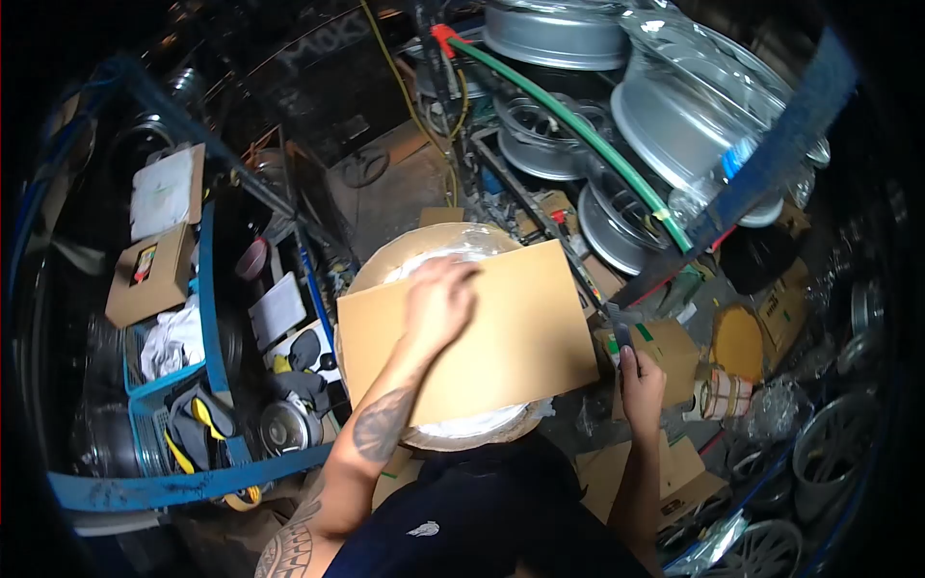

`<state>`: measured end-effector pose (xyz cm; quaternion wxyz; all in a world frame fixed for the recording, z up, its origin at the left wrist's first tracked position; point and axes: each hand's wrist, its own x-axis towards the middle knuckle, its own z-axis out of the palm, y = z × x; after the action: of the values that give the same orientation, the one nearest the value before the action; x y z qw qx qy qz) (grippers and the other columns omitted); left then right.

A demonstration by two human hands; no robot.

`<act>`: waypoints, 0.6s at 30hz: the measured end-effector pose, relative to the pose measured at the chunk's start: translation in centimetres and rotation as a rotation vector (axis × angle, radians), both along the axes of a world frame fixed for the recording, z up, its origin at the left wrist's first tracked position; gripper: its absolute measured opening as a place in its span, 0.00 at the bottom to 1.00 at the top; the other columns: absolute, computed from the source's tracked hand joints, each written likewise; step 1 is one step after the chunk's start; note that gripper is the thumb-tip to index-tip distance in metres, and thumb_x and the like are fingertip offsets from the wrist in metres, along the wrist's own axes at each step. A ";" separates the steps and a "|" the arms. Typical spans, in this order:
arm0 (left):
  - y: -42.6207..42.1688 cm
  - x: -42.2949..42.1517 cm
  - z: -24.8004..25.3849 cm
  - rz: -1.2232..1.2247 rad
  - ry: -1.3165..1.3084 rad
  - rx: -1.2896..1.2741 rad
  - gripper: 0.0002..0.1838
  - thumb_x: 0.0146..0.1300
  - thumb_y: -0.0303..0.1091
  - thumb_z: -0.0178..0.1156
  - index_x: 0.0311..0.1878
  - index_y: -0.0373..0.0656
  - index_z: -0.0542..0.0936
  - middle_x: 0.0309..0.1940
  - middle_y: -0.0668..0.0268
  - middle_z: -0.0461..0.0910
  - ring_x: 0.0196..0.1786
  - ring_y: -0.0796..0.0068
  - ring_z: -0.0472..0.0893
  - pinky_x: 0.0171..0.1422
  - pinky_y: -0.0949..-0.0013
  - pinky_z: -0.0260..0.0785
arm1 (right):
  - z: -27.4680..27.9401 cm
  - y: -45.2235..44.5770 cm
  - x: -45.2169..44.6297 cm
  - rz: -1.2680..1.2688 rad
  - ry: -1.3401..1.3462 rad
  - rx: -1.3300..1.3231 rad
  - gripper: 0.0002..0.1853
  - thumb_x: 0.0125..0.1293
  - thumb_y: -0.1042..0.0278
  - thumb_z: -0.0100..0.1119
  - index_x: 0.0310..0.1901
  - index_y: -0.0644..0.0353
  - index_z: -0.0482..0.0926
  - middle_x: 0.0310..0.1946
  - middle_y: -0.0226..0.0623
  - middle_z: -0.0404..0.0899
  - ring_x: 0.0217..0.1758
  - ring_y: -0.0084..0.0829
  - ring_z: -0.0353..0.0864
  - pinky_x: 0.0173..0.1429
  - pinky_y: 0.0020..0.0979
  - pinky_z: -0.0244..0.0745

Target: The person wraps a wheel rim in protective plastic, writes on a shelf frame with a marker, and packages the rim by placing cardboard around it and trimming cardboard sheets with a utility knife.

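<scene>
A flat sheet of brown cardboard lies tilted over a round, cardboard-edged piece with white material and clear film showing at its top and bottom. My left hand rests on the sheet near its upper edge; its fingers are blurred by motion. To the right of the sheet, my right hand is closed around the lower end of a narrow grey flat-bladed tool, which points upward. The tool is apart from the sheet, and its exact kind is hard to make out.
Several silver wheel rims are stacked at upper right behind a green hose. Cardboard boxes lie right of me. A blue frame borders the left, with a blue basket holding white cloth.
</scene>
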<state>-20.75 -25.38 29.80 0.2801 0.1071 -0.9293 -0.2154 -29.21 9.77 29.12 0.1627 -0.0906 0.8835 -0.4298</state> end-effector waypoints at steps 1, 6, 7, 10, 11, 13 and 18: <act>-1.6 3.5 -0.1 0.207 -0.029 -0.061 0.18 0.57 0.28 0.60 0.52 0.38 0.85 0.56 0.47 0.82 0.62 0.44 0.78 0.72 0.49 0.67 | -0.1 -0.9 -0.5 0.026 0.053 0.031 0.18 0.78 0.55 0.54 0.50 0.64 0.80 0.33 0.61 0.81 0.40 0.65 0.80 0.43 0.56 0.71; -7.0 20.2 -2.2 0.827 -0.320 0.211 0.25 0.65 0.39 0.60 0.62 0.36 0.79 0.58 0.42 0.78 0.63 0.39 0.77 0.69 0.47 0.68 | -2.7 -5.4 -2.6 0.098 0.345 -0.067 0.17 0.77 0.58 0.53 0.51 0.67 0.80 0.33 0.61 0.81 0.42 0.65 0.81 0.47 0.55 0.73; -7.0 21.9 -2.8 0.827 -0.341 0.282 0.25 0.66 0.40 0.60 0.62 0.36 0.79 0.58 0.40 0.79 0.62 0.40 0.78 0.69 0.49 0.70 | -3.8 -6.8 -3.5 0.113 0.414 -0.177 0.18 0.76 0.58 0.55 0.50 0.68 0.80 0.35 0.62 0.82 0.45 0.66 0.81 0.50 0.53 0.74; -5.0 22.8 -2.8 0.792 -0.347 0.660 0.25 0.69 0.44 0.58 0.60 0.35 0.82 0.56 0.39 0.82 0.61 0.42 0.80 0.69 0.52 0.70 | -3.5 -10.4 -4.3 0.081 0.171 -0.072 0.19 0.70 0.57 0.63 0.44 0.69 0.81 0.32 0.59 0.83 0.40 0.62 0.83 0.46 0.50 0.75; -4.7 23.0 -4.7 0.792 -0.357 0.602 0.26 0.70 0.46 0.57 0.64 0.37 0.80 0.57 0.39 0.81 0.61 0.41 0.80 0.68 0.51 0.71 | -3.2 -11.5 -4.3 0.090 0.187 -0.002 0.19 0.69 0.56 0.65 0.43 0.69 0.81 0.31 0.57 0.83 0.37 0.60 0.84 0.44 0.49 0.76; -2.5 20.8 -2.2 0.886 -0.419 0.413 0.29 0.70 0.47 0.58 0.67 0.38 0.77 0.57 0.39 0.81 0.62 0.40 0.80 0.67 0.50 0.71 | -2.9 -12.8 -4.2 0.095 0.215 0.054 0.19 0.66 0.56 0.68 0.41 0.69 0.81 0.28 0.56 0.81 0.33 0.56 0.84 0.42 0.48 0.76; -2.0 20.6 -2.9 0.894 -0.314 0.435 0.32 0.69 0.48 0.61 0.70 0.36 0.74 0.60 0.40 0.78 0.66 0.41 0.77 0.69 0.49 0.70 | -6.6 -12.5 -5.7 0.035 -0.065 -0.307 0.18 0.69 0.62 0.69 0.48 0.71 0.83 0.33 0.43 0.87 0.35 0.32 0.87 0.44 0.36 0.80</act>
<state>-0.14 -27.39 26.90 0.1732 0.5802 -0.7574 -0.2444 -34.94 -2.75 22.54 0.1830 -0.1159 0.8000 -0.5596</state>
